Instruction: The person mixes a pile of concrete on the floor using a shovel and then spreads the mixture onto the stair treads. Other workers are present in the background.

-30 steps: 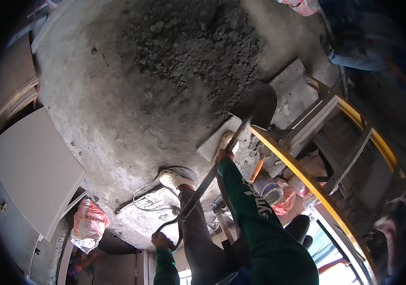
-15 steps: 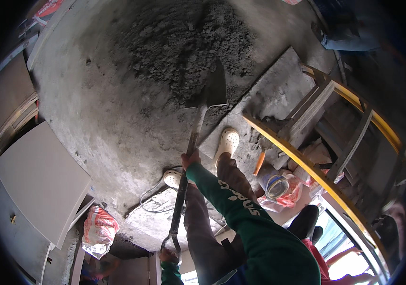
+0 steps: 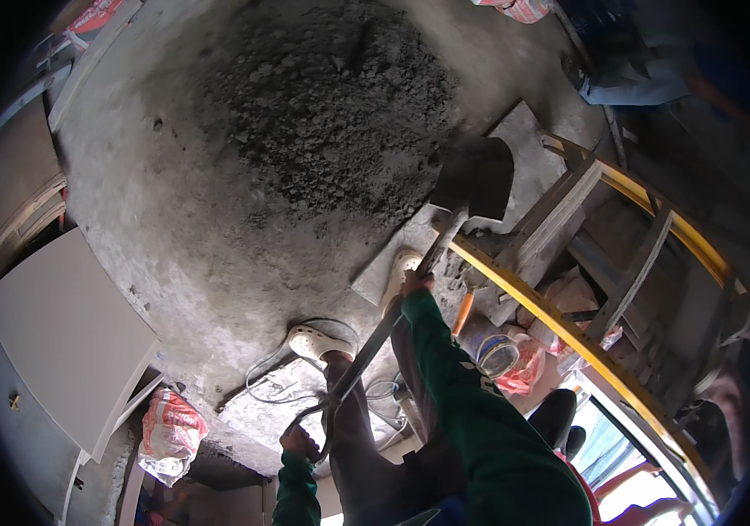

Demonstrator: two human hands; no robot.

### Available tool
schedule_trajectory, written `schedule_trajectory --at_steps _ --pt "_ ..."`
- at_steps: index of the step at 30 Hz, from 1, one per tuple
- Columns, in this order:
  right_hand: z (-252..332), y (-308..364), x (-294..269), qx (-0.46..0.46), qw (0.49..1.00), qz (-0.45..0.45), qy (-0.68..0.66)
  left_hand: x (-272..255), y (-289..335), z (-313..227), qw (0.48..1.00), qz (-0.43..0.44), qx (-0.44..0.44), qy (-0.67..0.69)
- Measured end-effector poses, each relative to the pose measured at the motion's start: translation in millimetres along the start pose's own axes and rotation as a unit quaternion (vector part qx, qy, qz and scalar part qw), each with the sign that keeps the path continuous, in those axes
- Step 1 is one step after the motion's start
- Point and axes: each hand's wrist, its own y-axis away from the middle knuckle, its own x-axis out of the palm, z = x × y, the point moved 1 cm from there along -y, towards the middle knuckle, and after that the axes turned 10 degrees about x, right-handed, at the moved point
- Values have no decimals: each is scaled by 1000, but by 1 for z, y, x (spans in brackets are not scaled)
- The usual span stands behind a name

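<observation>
A long-handled shovel (image 3: 373,344) reaches up and to the right across the view. My left hand (image 3: 301,444) is closed round the grip at its near end. Farther up, my right hand (image 3: 416,281) wraps the shaft, not far below the metal blade (image 3: 473,180). The dark blade is over the stone slab's edge, by the end of the yellow ladder rail; whether it touches anything, I cannot tell. Left of the blade lies a heap of dark, crumbly mortar-like mix (image 3: 331,123) on the concrete floor (image 3: 156,210).
A yellow ladder (image 3: 550,307) lies on the right, over boards. Beside it are an orange-handled tool (image 3: 463,310) and a bucket (image 3: 497,354). On the left are panels (image 3: 72,337) and a red-and-white sack (image 3: 171,434). A cable (image 3: 256,386) loops near my shoes. Other people are at the right.
The shovel blade has swung right, from the heap's near edge to over the slab by the ladder. My right hand went right with it; my left hand moved slightly left and up.
</observation>
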Motion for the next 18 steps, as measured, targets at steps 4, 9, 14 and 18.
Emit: schedule_trajectory --at_steps 4,9,14,18 --pt "21 -47 6 10 998 -52 44 56 -10 -12 995 -70 67 -33" --pt "33 -85 47 5 994 5 105 89 -4 2 974 -145 176 -7" --pt "53 -91 78 -44 984 81 150 122 7 32 964 -176 184 78" --pt "48 -47 75 -55 987 129 77 112 19 49 952 -205 197 114"
